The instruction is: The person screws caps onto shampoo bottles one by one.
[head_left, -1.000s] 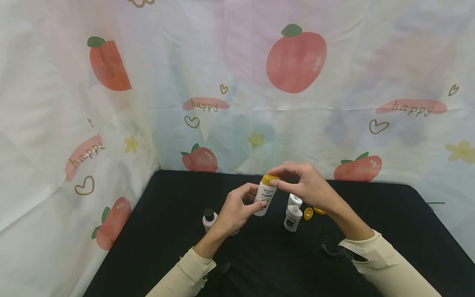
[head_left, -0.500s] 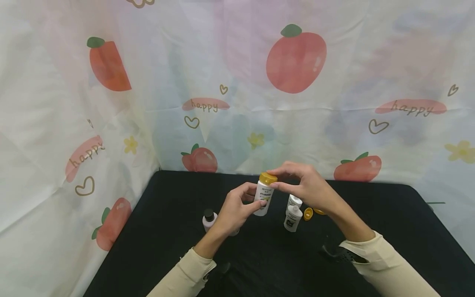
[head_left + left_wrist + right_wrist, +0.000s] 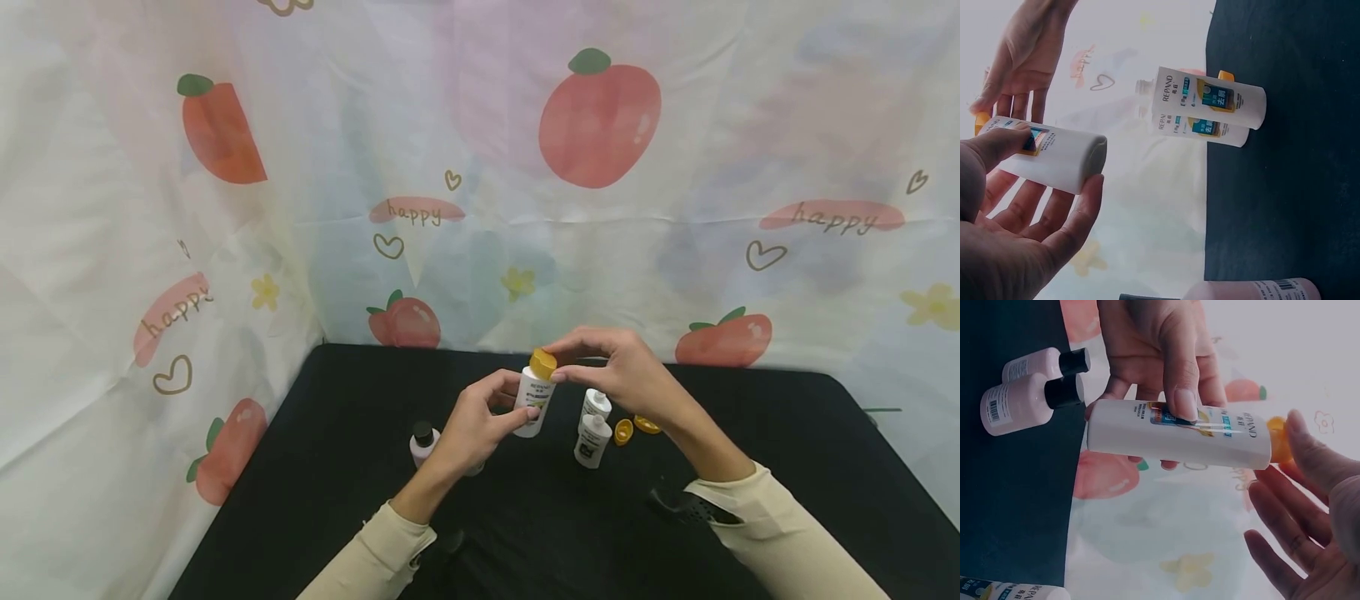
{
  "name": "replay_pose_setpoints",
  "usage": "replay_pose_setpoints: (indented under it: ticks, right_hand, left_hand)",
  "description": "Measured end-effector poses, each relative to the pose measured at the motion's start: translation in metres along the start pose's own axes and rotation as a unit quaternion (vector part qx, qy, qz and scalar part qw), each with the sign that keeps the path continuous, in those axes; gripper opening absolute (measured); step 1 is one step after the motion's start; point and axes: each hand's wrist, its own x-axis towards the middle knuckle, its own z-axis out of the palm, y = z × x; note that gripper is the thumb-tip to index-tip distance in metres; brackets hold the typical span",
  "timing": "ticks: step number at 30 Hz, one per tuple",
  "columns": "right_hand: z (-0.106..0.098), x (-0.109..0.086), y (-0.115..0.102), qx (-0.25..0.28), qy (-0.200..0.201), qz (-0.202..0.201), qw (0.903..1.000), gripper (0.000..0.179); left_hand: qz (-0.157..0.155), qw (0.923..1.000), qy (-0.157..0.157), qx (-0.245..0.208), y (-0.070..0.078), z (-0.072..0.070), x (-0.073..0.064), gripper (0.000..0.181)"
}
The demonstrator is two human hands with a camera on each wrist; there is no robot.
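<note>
A white shampoo bottle [image 3: 534,396] with a printed label is held above the table, leaning a little to the right at its top. My left hand [image 3: 480,421] grips its body, thumb across the label. At the top, my right hand [image 3: 618,375] pinches the yellow cap [image 3: 1280,440] between thumb and fingers. In the right wrist view the cap sits at the bottle's neck end, turned out of line with the flat body. Two similar white bottles stand capless to the right, one bottle [image 3: 592,446] in front of the other [image 3: 597,403].
Two loose yellow caps lie right of the capless bottles, a nearer cap [image 3: 622,432] and another cap [image 3: 647,424]. Two pink bottles with black tops, a front bottle [image 3: 1019,405] and a rear bottle [image 3: 1032,364], stand at left on the black table [image 3: 570,533]. A printed curtain [image 3: 480,167] hangs behind.
Under my right fingers the yellow cap has turned, from its broad side facing the head camera to a narrower side. The bottle's lean has shifted slightly; the left hand keeps its grip.
</note>
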Motion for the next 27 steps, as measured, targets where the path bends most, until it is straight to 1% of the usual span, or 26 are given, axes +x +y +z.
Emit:
replay_pose_setpoints:
  ticks: [4, 7, 12, 19, 27]
  right_hand:
    - [0.003, 0.001, -0.001, -0.006, 0.001, 0.009, 0.9999, 0.041]
    - [0.006, 0.001, -0.002, 0.003, 0.002, 0.015, 0.9999, 0.043]
    - [0.011, 0.000, -0.001, 0.016, 0.008, 0.020, 0.9996, 0.041]
    - [0.009, -0.004, -0.002, 0.043, 0.016, 0.045, 0.9979, 0.034]
    - [0.006, -0.005, -0.003, 0.020, 0.019, 0.046, 0.9985, 0.029]
  left_hand:
    - [0.000, 0.9999, 0.000, -0.011, 0.001, 0.001, 0.000, 0.032]
    - [-0.002, 0.9998, 0.001, -0.020, 0.002, 0.001, -0.001, 0.033]
    - [-0.003, 0.9997, 0.001, -0.023, 0.001, 0.002, -0.001, 0.032]
    - [-0.004, 0.9998, 0.005, -0.019, -0.001, 0.001, -0.001, 0.030]
    - [-0.004, 0.9999, 0.006, -0.010, -0.001, 0.000, -0.001, 0.032]
